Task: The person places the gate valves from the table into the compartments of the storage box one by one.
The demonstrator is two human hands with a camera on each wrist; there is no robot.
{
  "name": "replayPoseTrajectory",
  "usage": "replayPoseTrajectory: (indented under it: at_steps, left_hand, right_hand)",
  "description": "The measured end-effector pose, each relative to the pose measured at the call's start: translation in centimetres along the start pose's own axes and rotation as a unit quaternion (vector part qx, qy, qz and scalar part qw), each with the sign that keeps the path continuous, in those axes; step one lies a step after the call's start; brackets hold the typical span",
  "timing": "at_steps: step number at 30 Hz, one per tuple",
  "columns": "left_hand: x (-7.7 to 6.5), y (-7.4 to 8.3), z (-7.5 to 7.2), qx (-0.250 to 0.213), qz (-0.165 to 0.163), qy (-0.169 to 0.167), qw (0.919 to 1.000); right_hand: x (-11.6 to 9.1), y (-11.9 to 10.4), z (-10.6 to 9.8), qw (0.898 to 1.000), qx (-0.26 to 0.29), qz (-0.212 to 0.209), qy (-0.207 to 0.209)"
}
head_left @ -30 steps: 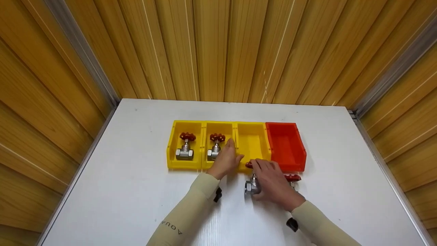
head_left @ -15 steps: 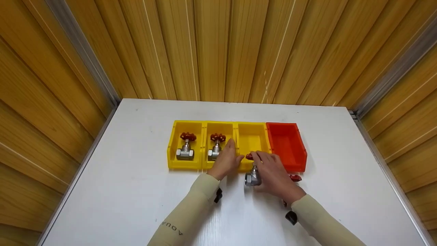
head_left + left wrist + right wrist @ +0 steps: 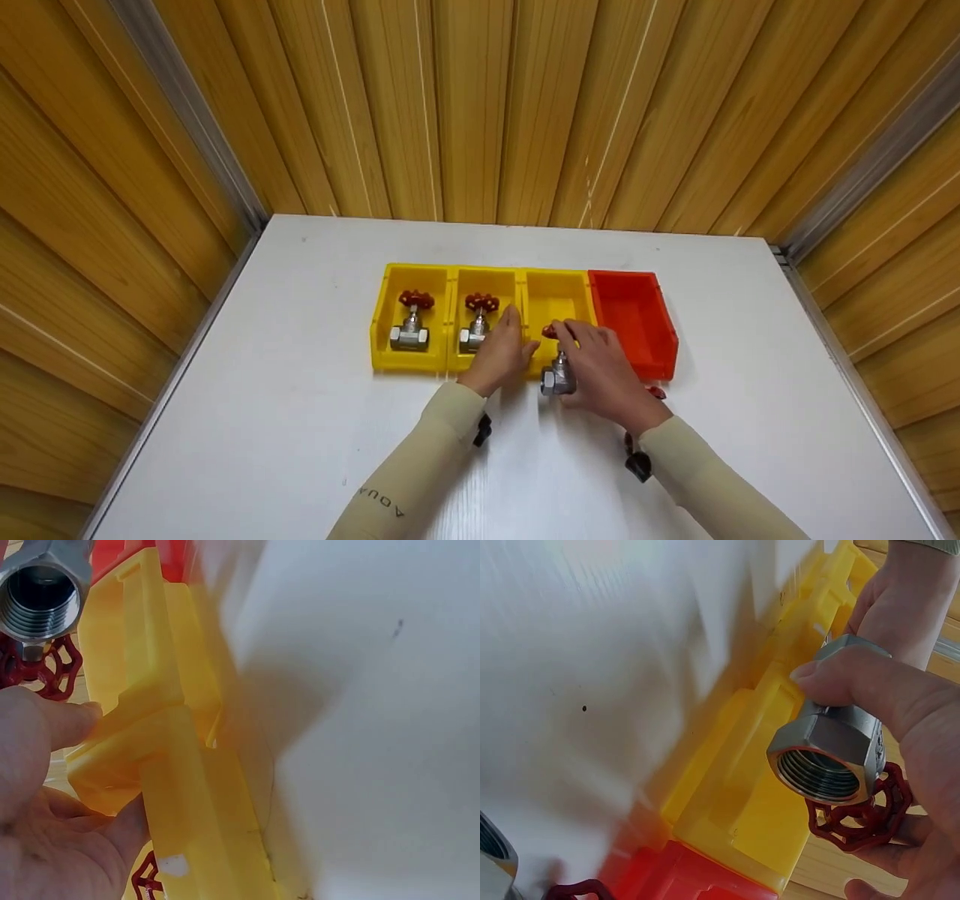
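My right hand grips a metal gate valve with a red handwheel, its thumb across the body in the right wrist view and its other fingers by the handwheel. The valve hangs at the front edge of the third yellow bin, overlapping it in the head view. My left hand holds the wall between the second and third yellow bins, thumb on the third bin's side, fingers inside the second bin. A similar gate valve stands in that second bin, partly hidden by the left hand. Another valve stands upright in the leftmost yellow bin.
A red bin adjoins the yellow row on the right. Behind my right hand and wrist, a red handwheel peeks out on the white table. A valve end shows at the right wrist view's lower left. Wood-patterned walls surround the table.
My right hand has lifted the gate valve off the table and carried it forward toward the third yellow bin. My left hand has kept its place at the bin wall.
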State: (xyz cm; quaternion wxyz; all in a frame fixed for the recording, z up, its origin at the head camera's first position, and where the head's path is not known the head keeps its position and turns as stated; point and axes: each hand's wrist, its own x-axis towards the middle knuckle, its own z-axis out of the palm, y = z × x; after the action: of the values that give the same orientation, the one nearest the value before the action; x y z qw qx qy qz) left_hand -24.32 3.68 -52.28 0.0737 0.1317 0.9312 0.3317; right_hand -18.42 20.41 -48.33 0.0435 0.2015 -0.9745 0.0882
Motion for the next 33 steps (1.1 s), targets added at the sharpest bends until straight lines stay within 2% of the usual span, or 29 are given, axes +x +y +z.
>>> replayPoseTrajectory:
  at_steps: [7, 17, 25, 33]
  left_hand:
    - [0.0, 0.1, 0.1, -0.001, 0.003, 0.001, 1.0000]
    - [-0.1, 0.2, 0.2, 0.007, -0.003, -0.007, 0.9999]
    - [-0.1, 0.3, 0.1, 0.008, -0.014, -0.015, 0.9998]
    - [-0.1, 0.2, 0.1, -0.001, -0.003, -0.007, 1.0000]
  right_hand:
    - [0.5, 0.3, -0.1, 1.000, 0.013, 0.006, -0.005]
    - [1.4, 1.1, 0.2, 1.000, 0.010, 0.001, 0.014]
    - [2.1, 1.4, 0.2, 1.000, 0.019, 0.018, -0.006]
    - [3.0, 2.0, 0.2, 0.999, 0.030, 0.033, -0.020]
